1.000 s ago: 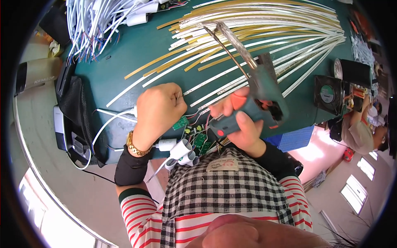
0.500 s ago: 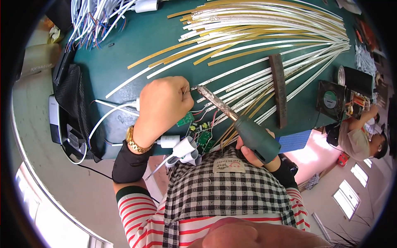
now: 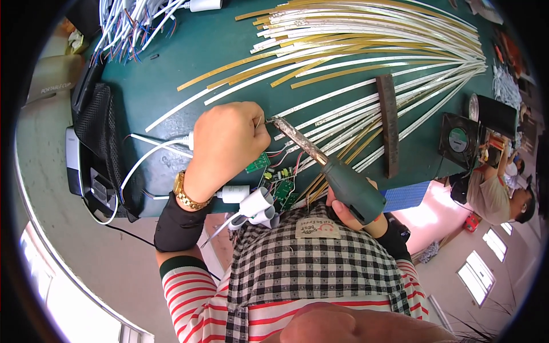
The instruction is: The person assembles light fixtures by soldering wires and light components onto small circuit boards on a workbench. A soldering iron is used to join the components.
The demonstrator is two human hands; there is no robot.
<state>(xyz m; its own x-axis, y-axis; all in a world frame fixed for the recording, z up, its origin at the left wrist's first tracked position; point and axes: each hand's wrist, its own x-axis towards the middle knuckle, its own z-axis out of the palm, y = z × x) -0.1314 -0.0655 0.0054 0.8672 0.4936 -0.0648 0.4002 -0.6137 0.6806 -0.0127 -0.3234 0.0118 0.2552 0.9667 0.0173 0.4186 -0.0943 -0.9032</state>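
My right hand (image 3: pixel 343 212) is wrapped round the dark green handle of a soldering iron (image 3: pixel 354 191). Its long, stained metal barrel slants up and left, and the tip stops just beside my left fingertips. My left hand (image 3: pixel 229 137) is closed in a pinch on a thin wire (image 3: pixel 259 122), which shows as a fine line near the iron's tip. Whatever else lies under those fingers is hidden. Below them are green circuit boards (image 3: pixel 283 191) with small parts and thin leads. White plastic lamp-base pieces (image 3: pixel 255 203) lie at the table's near edge.
White and yellow LED strips (image 3: pixel 343 63) fan across the green table (image 3: pixel 177 34), with a dark metal bar (image 3: pixel 387 126) across some. Bundled white cables (image 3: pixel 128 28) lie far left, a black mesh bag (image 3: pixel 103 137) at left. A small fan (image 3: pixel 457 140) stands right; another person (image 3: pixel 494 191) sits beyond.
Both hands and the soldering iron hold nearly the same pose. The whole view has shifted only slightly.
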